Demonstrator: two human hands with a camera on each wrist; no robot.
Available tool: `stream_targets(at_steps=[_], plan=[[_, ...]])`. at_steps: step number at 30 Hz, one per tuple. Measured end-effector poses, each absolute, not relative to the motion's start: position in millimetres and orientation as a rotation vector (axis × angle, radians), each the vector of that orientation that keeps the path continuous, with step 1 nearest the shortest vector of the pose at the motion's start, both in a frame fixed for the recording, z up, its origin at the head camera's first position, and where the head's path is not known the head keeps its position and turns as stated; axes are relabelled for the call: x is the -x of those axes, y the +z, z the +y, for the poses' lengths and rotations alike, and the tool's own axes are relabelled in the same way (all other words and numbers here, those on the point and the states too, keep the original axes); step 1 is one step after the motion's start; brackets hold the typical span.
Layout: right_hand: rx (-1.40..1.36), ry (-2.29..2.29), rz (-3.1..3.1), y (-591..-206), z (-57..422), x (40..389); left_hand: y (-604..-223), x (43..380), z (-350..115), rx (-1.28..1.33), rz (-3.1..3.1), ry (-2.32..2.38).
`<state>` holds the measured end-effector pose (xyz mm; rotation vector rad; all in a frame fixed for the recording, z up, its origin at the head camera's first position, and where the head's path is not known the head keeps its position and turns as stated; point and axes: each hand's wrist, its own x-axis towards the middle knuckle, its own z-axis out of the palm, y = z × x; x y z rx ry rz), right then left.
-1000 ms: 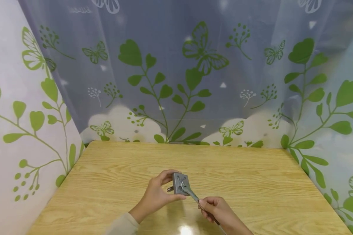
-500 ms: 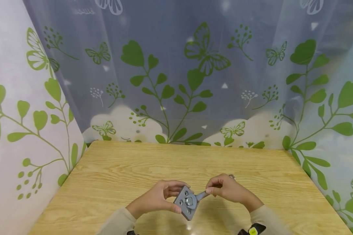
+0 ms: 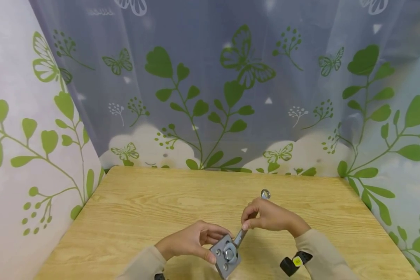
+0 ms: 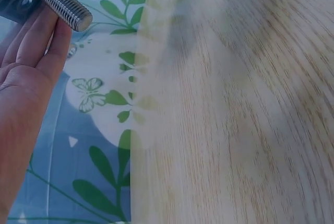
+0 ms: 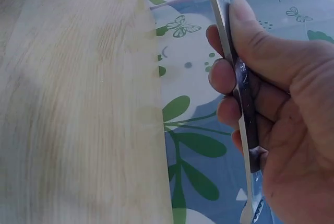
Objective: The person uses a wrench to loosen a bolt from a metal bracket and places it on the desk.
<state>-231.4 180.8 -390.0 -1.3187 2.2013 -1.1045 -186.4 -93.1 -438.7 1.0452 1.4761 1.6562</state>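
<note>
A square grey metal plate (image 3: 221, 260) with several holes is held by its edges between the thumb and fingers of my left hand (image 3: 190, 242). It is tilted above the table. A hex bolt head (image 3: 228, 254) stands on its face, and the bolt's threaded shank (image 4: 62, 4) sticks out behind, as the left wrist view shows. At the bolt head, a wrench (image 3: 240, 238) lies with its wide end seemingly round the hex. My right hand (image 3: 271, 215) grips the wrench's handle, and its ring end (image 3: 265, 193) points up and away. Part of the handle is hidden by the fingers.
The wood-grain table (image 3: 154, 198) spreads below and beyond both hands. Curtains (image 3: 203, 116) with leaf and butterfly prints hang behind it and at both sides. A black strap (image 3: 289, 266) sits at the right wrist.
The wrench handle has swung from lower right to upper right, my right hand moving with it. The plate has turned, tilted and come lower, nearer to me, in my left hand.
</note>
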Motion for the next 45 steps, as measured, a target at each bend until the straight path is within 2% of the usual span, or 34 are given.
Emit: stream_targets(at_steps=[9,15,21,26,37,45], plan=[[0.971,-1.198,2.308,-424.1,202.5,220.4,-444.8,192.8,-108.9,-0.889,1.716,1.717],[0.723,-1.291,2.395,-445.6,213.0,206.1,-447.8,190.9,-107.5,-0.664,2.024,1.82],[0.469,-1.383,2.522,-452.9,195.4,185.9,-450.2,186.6,-96.0,-0.512,2.285,1.953],[0.216,-1.616,2.377,-452.1,172.9,169.9,-453.2,184.4,-86.6,-0.49,2.521,2.002],[0.12,-1.836,2.039,-451.2,143.2,156.2,-456.0,181.9,-75.9,-0.5,2.694,2.015],[0.146,-1.885,1.968,-453.3,136.0,150.6,-459.6,181.7,-74.5,-0.538,2.787,1.997]])
